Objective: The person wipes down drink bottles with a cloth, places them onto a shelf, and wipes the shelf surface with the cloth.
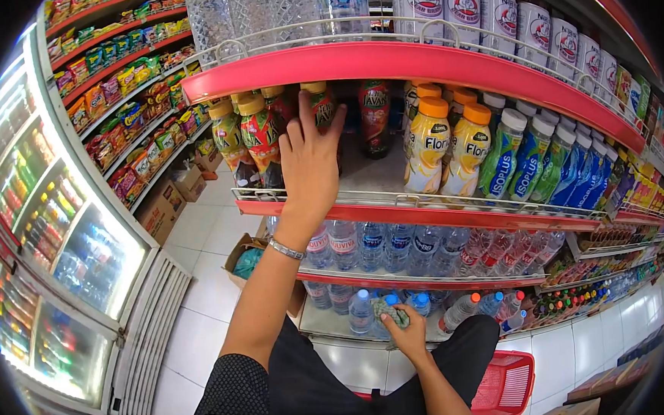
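My left hand point(310, 159), with a bracelet on its wrist, reaches into the middle shelf. Its forefinger and thumb lie on either side of a yellow-capped drink bottle point(321, 102) with a red and green label. The other fingers are partly curled, and the palm side is hidden. Similar yellow-capped bottles point(260, 136) stand just left of it, and another bottle point(375, 121) is to the right, set back. Lower down, my right hand point(409, 332) is closed around a bunched grey-green cloth point(391, 315), in front of blue-capped water bottles point(361, 312) on the bottom shelf.
The shelf above has a red front edge point(414, 56) with a wire rail. Orange-capped bottles point(431, 144) and Isoplus bottles point(506, 155) fill the right side. A red basket point(504, 386) sits on the floor beside my knee. Glass-door fridges point(92, 260) line the left.
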The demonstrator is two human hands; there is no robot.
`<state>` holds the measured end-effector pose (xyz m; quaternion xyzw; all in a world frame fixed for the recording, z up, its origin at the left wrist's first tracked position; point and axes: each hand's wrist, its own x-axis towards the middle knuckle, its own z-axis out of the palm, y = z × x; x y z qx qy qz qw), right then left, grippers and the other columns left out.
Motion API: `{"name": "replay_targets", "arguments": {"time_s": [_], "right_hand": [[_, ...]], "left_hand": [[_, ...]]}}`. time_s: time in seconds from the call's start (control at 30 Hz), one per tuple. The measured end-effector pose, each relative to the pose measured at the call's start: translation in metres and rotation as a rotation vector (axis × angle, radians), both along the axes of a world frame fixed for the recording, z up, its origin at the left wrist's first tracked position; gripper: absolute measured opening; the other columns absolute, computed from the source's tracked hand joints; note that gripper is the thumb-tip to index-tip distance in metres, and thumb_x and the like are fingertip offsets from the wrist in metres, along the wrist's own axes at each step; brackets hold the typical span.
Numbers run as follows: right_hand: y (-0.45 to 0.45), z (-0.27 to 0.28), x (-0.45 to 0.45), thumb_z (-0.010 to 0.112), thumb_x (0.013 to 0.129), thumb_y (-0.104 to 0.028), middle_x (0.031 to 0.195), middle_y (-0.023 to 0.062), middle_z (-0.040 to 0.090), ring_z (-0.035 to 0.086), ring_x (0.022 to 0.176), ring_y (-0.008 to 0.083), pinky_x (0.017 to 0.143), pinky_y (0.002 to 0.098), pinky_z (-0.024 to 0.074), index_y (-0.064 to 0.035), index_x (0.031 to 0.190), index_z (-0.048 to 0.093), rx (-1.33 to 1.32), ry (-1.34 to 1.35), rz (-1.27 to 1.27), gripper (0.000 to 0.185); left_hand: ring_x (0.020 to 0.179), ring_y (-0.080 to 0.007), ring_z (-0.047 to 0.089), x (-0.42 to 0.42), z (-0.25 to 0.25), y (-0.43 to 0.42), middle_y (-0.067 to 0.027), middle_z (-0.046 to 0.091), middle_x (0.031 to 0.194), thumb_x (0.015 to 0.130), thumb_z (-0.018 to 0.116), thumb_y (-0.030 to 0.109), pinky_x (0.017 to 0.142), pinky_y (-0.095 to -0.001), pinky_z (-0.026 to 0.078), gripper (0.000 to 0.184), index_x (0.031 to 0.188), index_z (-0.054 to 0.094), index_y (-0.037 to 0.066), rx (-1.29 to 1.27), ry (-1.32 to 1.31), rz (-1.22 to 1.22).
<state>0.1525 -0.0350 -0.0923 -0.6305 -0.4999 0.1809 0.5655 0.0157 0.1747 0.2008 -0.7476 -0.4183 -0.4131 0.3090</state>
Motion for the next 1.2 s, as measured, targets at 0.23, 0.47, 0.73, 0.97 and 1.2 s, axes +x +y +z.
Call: {"name": "replay_targets", "arguments": {"time_s": [0.23, 0.47, 0.73, 0.97, 1.2], "right_hand": [[0.000, 0.002, -0.001, 0.079, 0.079, -0.022, 0.085, 0.0179, 0.069, 0.068, 0.078, 0.0258, 0.072, 0.0340, 0.0518, 0.0043, 0.096, 0.068, -0.023, 0.021, 0.009, 0.034], [-0.003, 0.006, 0.000, 0.079, 0.079, -0.022, 0.086, 0.0182, 0.069, 0.068, 0.078, 0.0257, 0.073, 0.0340, 0.0517, 0.0043, 0.097, 0.068, -0.021, 0.005, 0.014, 0.034], [-0.001, 0.007, -0.001, 0.080, 0.078, -0.024, 0.085, 0.0185, 0.069, 0.069, 0.079, 0.0284, 0.073, 0.0352, 0.0519, 0.0040, 0.096, 0.069, -0.035, -0.003, 0.029, 0.036], [-0.001, 0.005, 0.000, 0.080, 0.078, -0.024, 0.086, 0.0190, 0.069, 0.069, 0.079, 0.0274, 0.073, 0.0349, 0.0521, 0.0035, 0.097, 0.069, -0.041, 0.008, 0.024, 0.035], [-0.003, 0.011, 0.004, 0.080, 0.079, -0.022, 0.086, 0.0150, 0.071, 0.068, 0.078, 0.0198, 0.072, 0.0323, 0.0525, 0.0040, 0.098, 0.068, -0.021, -0.008, 0.005, 0.034]], "left_hand": [[0.118, -0.0320, 0.045, -0.005, -0.002, 0.005, -0.0206, 0.028, 0.155, 0.078, 0.061, 0.005, 0.091, -0.0387, 0.039, 0.060, 0.136, 0.054, 0.017, 0.026, 0.083, 0.021], [0.115, -0.0316, 0.046, -0.007, -0.004, 0.004, -0.0207, 0.027, 0.155, 0.079, 0.059, 0.004, 0.090, -0.0382, 0.039, 0.059, 0.136, 0.053, 0.017, 0.037, 0.083, 0.049], [0.116, -0.0338, 0.045, 0.008, 0.007, -0.029, -0.0199, 0.042, 0.139, 0.080, 0.061, 0.006, 0.091, -0.0405, 0.039, 0.048, 0.127, 0.056, 0.013, -0.011, 0.011, -0.088], [0.092, -0.0488, 0.063, 0.060, 0.030, 0.009, -0.0300, 0.043, 0.126, 0.080, 0.072, 0.018, 0.073, -0.0539, 0.055, 0.070, 0.134, 0.032, 0.000, -0.417, -0.257, -0.409], [0.089, -0.0464, 0.066, 0.084, 0.035, 0.051, -0.0298, 0.045, 0.127, 0.080, 0.074, 0.030, 0.071, -0.0507, 0.057, 0.076, 0.133, 0.028, -0.001, -0.540, -0.283, -0.222]]}}
